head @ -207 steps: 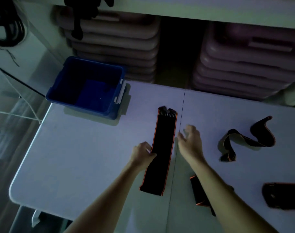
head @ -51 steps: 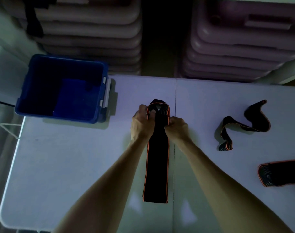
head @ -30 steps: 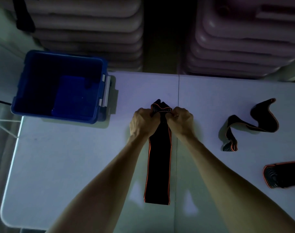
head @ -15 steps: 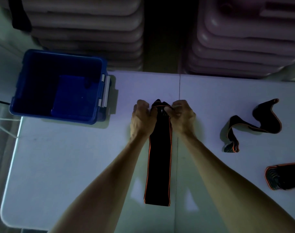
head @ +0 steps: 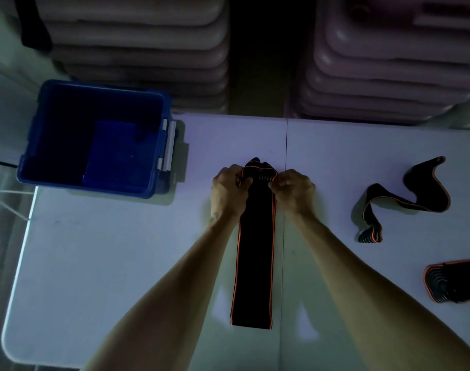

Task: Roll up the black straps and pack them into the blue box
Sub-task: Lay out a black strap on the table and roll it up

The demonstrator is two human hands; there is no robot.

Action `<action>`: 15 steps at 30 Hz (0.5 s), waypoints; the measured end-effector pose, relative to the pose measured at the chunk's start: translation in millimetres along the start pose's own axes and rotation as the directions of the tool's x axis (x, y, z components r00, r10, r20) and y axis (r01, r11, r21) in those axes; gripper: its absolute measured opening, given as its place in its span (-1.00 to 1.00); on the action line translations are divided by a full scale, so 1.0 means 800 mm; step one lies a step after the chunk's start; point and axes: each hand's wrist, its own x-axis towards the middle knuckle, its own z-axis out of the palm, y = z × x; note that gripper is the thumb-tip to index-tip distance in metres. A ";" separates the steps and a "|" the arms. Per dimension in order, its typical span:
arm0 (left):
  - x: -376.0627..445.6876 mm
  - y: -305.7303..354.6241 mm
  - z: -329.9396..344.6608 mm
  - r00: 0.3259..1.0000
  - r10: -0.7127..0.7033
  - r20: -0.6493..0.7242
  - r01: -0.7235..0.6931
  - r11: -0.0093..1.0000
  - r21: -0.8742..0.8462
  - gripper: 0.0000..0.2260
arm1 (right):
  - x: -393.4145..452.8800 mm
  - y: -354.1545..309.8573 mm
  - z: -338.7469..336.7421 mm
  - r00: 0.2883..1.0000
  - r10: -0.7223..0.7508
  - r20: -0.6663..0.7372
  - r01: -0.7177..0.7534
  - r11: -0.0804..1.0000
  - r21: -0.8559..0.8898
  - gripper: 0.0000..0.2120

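Both hands have closed in on the far end of the strap (head: 255, 250) since the earliest frame, when they lay flat beside it; over the last second they have barely shifted. Left hand (head: 227, 192) and right hand (head: 295, 191) each pinch a corner of that end between thumb and fingers, closed on the fabric, and the end is lifted and bunched into a first tight fold. The remaining length lies flat along the table (head: 121, 250), running back toward the person, orange edging showing on both sides.

So the roll is only just started: one small turn at most, most of the length still to wind in. The box (head: 100, 183) stands to the left at the table's far edge, well apart from the hands, and looks empty, though its inside is dark. Two more straps wait on the right: a twisted one (head: 405, 199) and another at the frame's edge (head: 453, 279). Nothing is packed yet.
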 end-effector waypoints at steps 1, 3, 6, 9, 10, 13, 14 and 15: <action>0.000 0.001 0.000 1.000 -0.006 -0.003 0.006 1.000 -0.015 -0.86 | 0.000 0.001 0.001 1.000 0.008 -0.021 -0.008 1.000 0.004 -0.89; -0.001 0.000 -0.001 0.999 -0.034 -0.030 0.031 0.996 -0.079 -0.82 | -0.002 0.004 0.001 0.997 0.026 -0.069 -0.026 1.000 0.011 -0.91; -0.006 -0.012 0.000 0.996 -0.062 -0.057 0.054 0.990 -0.129 -0.88 | -0.009 0.006 -0.002 0.998 0.018 -0.059 -0.017 1.000 0.015 -0.89; -0.008 -0.014 0.001 0.997 -0.063 -0.051 0.055 0.990 -0.133 -0.92 | -0.013 0.006 -0.007 0.999 0.038 -0.007 -0.037 0.996 0.076 -0.89; -0.008 -0.012 0.000 0.997 -0.055 -0.054 0.047 0.989 -0.143 -0.93 | -0.014 0.006 -0.009 0.999 0.050 0.009 -0.051 0.996 0.079 -0.88; -0.015 -0.008 -0.004 0.996 -0.064 -0.060 0.055 0.989 -0.134 -0.95 | -0.026 0.009 -0.016 0.997 0.068 0.038 -0.071 0.994 0.085 -0.84; -0.019 -0.010 -0.006 0.996 -0.067 -0.062 0.060 0.992 -0.113 -0.93 | -0.032 0.011 -0.019 0.998 0.060 0.033 -0.062 0.996 0.069 -0.84; -0.026 -0.013 -0.008 0.996 -0.067 -0.059 0.063 0.995 -0.082 -0.91 | -0.040 0.015 -0.021 0.999 0.044 0.028 -0.046 0.998 0.045 -0.85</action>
